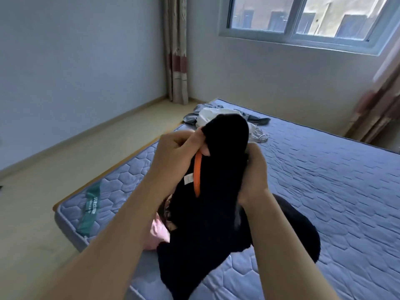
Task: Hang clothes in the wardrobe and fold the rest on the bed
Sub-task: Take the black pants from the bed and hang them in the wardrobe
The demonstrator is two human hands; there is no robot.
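Black garment (207,213) w/ orange hanger (197,176); blue hex-quilted mattress (324,191); pink cloth (157,233).

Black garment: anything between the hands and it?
Nothing visible. The left hand and right hand both grip the black garment, with the orange hanger partly inside it. The wardrobe is out of view, so that path cannot be judged.
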